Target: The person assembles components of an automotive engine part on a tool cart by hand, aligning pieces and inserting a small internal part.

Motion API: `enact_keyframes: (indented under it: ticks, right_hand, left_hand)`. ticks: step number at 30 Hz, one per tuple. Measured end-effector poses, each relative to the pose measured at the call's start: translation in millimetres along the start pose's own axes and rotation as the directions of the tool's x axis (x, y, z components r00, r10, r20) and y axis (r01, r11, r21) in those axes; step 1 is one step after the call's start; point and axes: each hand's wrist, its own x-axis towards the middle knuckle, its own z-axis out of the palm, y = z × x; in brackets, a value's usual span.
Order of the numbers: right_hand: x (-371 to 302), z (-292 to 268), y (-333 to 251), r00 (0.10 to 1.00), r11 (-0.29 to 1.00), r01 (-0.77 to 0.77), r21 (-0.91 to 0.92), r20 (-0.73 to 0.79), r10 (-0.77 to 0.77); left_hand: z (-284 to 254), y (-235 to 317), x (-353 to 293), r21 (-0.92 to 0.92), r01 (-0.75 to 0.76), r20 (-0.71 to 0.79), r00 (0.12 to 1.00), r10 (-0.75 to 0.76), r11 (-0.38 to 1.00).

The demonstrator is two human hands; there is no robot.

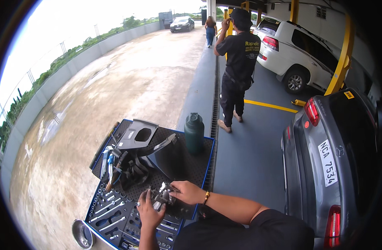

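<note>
Both my hands are closed around a small silver-and-dark metal part (163, 194) above the near end of a tool cart. My left hand (150, 211) grips its near left side, with the fingers curled upward. From the right, my right hand (187, 192) pinches the part's upper side; a beaded bracelet is on that wrist. The exact kind of part cannot be made out. Under my left hand lies a blue-edged tool tray (111, 227) with sockets, ratchets and extension bars. Just beyond my hands, a dark curved plastic panel (171, 157) rests on the cart's perforated top (202, 166).
A dark green bottle (194, 135), a grey plastic trim piece (137, 134) and a black tool pouch (132, 171) stand on the cart. Left of it is a round metal dish (82, 234). A grey car (301, 166) is at right; a person (240, 58) stands ahead near a white SUV (297, 48).
</note>
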Motion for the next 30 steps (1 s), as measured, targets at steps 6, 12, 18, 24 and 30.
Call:
enact_keyframes:
  ticks: [6, 12, 18, 24, 30]
  right_hand:
    - [-24, 23, -27, 0.985, 0.992, 0.117, -0.046, -0.125, -0.122]
    - [-37, 23, -35, 0.944, 0.971, 0.239, -0.016, -0.231, -0.236]
    - [-37, 13, -40, 0.996, 0.975, -0.021, 0.223, 0.088, 0.002]
    - [-52, 27, -50, 0.990, 0.993, 0.068, -0.099, 0.126, -0.055]
    - [-59, 25, -52, 0.972, 0.958, 0.230, -0.172, -0.004, -0.235]
  left_hand:
    - [-14, 37, 0, -0.303, -0.196, 0.014, 0.978, 0.210, 0.933]
    - [-16, 24, 2, -0.440, 0.007, 0.012, 1.000, -0.002, 0.898]
    - [-28, 70, 15, -0.842, 0.194, 0.467, 0.731, -0.497, -0.504]
    - [-7, 42, 9, -0.690, 0.245, 0.568, 0.766, -0.300, -0.681]
    - [-24, 52, -4, -0.563, 0.309, 0.582, 0.807, -0.102, -0.766]
